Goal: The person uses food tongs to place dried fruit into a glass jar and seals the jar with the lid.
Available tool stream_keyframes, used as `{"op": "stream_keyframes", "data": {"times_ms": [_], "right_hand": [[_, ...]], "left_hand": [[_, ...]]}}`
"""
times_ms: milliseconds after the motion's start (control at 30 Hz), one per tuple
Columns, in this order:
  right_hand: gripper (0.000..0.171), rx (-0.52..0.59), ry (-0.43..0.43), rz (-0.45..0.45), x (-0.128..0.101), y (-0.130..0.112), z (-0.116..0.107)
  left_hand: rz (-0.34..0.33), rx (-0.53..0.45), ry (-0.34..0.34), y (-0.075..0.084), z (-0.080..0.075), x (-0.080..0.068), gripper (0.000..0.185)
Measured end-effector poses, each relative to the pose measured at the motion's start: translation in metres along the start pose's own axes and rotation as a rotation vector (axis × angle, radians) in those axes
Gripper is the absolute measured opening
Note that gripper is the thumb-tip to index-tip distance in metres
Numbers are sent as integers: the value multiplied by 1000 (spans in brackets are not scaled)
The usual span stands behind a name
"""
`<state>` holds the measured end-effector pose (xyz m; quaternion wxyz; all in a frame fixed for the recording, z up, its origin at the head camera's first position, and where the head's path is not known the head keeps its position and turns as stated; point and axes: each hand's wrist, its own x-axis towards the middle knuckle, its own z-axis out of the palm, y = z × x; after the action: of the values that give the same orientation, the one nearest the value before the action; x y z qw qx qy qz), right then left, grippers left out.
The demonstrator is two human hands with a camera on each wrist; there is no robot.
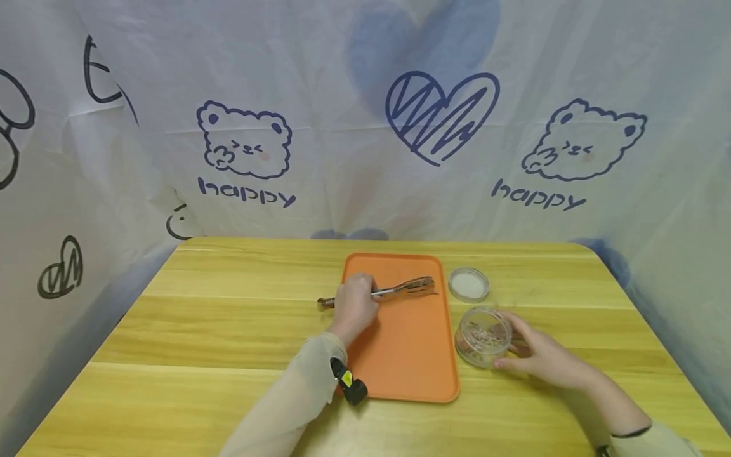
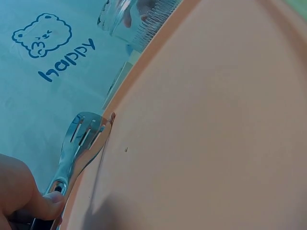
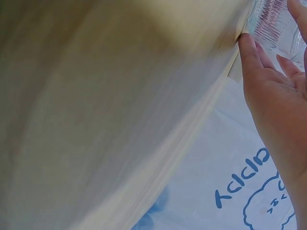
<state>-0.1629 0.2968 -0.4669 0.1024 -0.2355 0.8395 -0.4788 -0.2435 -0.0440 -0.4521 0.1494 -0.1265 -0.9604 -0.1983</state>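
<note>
Backdrop cloth (image 1: pixel 342 127) carries the printed word "happy" under a bear drawing, twice: upper left and upper right of the head view. Left hand (image 1: pixel 354 308) grips metal tongs (image 1: pixel 400 290), which lie across the top left edge of the orange tray (image 1: pixel 411 355) at frame centre. Right hand (image 1: pixel 542 358) cups a clear glass jar (image 1: pixel 482 336) standing just right of the tray's edge, fingers curled round it. Lid (image 1: pixel 469 284) lies apart above the jar. Bare wooden table (image 1: pixel 200 330) lies open to the left.

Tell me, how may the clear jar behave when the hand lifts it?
The jar looks like clear ribbed glass, so probably stiff, breakable and slippery. It is low and wide, so unlikely to tip. The right hand cups its side.
</note>
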Motion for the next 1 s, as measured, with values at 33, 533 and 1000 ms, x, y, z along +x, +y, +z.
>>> {"op": "stream_keyframes", "data": {"times_ms": [33,533,1000], "right_hand": [[86,-2,-2,-4,0,0,0],[86,1,-7,6,0,-1,0],[85,-31,-3,24,0,-4,-1]], "left_hand": [[-3,-1,0,0,1,0,13],[5,-38,94,-2,-10,-2,12],[7,-112,91,0,-35,-6,12]]}}
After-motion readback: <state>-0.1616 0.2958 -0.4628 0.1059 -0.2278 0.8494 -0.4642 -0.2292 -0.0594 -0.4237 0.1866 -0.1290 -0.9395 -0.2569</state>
